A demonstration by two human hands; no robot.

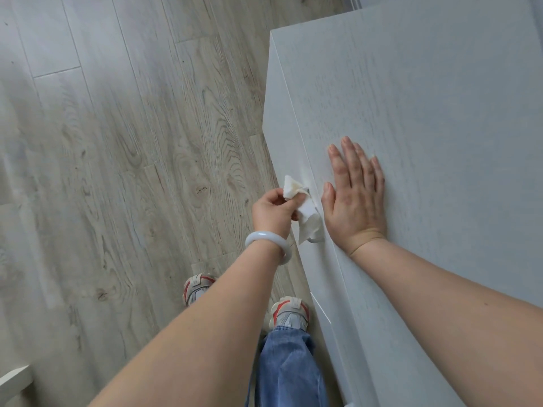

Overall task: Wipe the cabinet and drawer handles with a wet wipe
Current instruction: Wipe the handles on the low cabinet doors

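Wiping at a handle on the cabinet front, seen from above. The left hand has its fingers and thumb curled round a crumpled white wet wipe, pinching it near the top so that the rest hangs down along the front face of the cabinet. The wipe drapes over a pale handle; only its curved lower end shows below the cloth. The rest is covered.

The right hand lies flat on the cabinet top just beside the front edge, fingers straight and together, gripping nothing. Judged to be bracing the body.

A pale bangle sits on the left wrist. Below, two sneakers with red trim and a blue jeans leg stand on the grey wood-grain floor, close to the cabinet base.

Progress, as a judgement: the step in hand is one handle under the wipe, apparently on an upper drawer or door. Whether that handle is already clean cannot be told; the wipe hides it. Lower on the front face a panel edge shows near the right shoe, but no other handle is plainly in view. How many handles remain cannot be counted from this angle. Likely the task is partway at most.
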